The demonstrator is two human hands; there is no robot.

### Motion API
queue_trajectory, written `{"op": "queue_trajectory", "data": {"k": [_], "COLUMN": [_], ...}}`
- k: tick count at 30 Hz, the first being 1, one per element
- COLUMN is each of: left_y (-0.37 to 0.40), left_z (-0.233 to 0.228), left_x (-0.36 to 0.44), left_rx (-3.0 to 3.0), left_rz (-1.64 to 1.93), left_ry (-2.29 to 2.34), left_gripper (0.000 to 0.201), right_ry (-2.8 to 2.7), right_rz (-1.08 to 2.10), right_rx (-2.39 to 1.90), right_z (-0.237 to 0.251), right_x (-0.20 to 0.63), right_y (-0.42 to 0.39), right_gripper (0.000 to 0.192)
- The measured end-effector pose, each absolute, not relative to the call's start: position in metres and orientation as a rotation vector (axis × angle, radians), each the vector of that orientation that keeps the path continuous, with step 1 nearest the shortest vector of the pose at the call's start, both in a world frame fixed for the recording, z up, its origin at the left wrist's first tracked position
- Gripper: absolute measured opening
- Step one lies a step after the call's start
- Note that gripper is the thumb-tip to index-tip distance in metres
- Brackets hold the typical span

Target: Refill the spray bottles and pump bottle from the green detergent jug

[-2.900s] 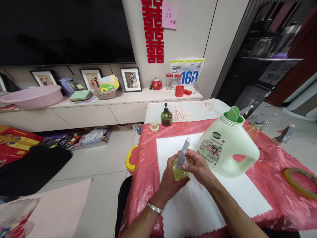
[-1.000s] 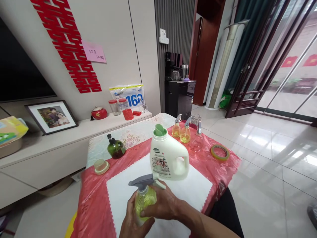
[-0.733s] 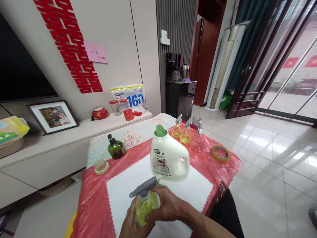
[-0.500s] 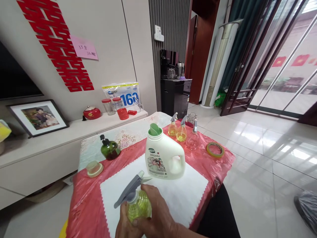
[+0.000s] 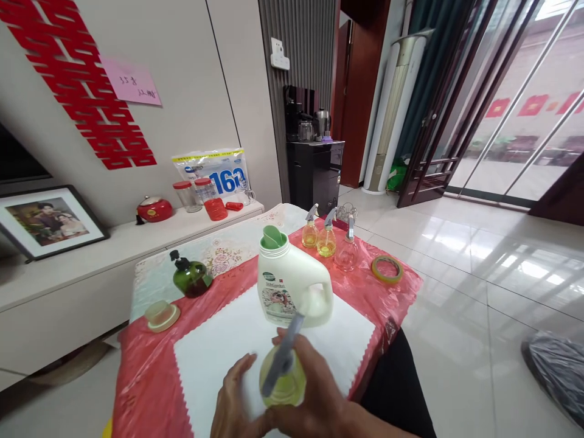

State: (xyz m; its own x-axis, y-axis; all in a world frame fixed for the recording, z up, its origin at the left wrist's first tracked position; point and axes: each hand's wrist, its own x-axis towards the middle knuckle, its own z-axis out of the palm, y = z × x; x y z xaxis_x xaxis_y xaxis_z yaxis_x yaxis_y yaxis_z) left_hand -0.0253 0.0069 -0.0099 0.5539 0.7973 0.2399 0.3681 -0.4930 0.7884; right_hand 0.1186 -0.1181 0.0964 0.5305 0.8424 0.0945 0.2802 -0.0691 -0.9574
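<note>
Spray bottle (image 5: pixel 292 383) sits in the curled right hand (image 5: pixel 318 392), with the left hand (image 5: pixel 232 403) spread wide beside it at eight o'clock.

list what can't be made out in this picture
Head view, left hand: wrist cut off by the bottom edge.
Head view, spray bottle: base hidden by its own body.
Head view, jug: contents hidden by its walls.
Head view, label: small print too small to read.

Head-worn view, forward and downward
</note>
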Motion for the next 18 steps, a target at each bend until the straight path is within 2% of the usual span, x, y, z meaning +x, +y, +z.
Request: {"op": "queue_trajectory", "data": {"k": [5,8,12,18], "left_y": [-0.002,-0.005,-0.008,-0.008], "left_z": [0.004,0.010,0.012,0.007], "left_x": [-0.030,-0.028,-0.025,-0.025], "left_rx": [2.051,2.052,2.060,2.093], "left_rz": [0.693,0.670,0.678,0.740], "left_ry": [0.900,0.924,0.960,0.921], "left_gripper": [0.073,0.066,0.061,0.056], "right_ry": [-0.976,-0.921,-0.841,-0.758], "right_rz": [0.539,0.353,0.202,0.053], "right_rx": [-1.556,-1.730,-1.844,-1.928], "right_z": [0.127,0.133,0.122,0.100], "right_x": [0.179,0.226,0.288,0.348], "right_y": [-0.176,-0.191,-0.189,-0.179], "right_gripper": [0.077,0.069,0.057,0.061]}}
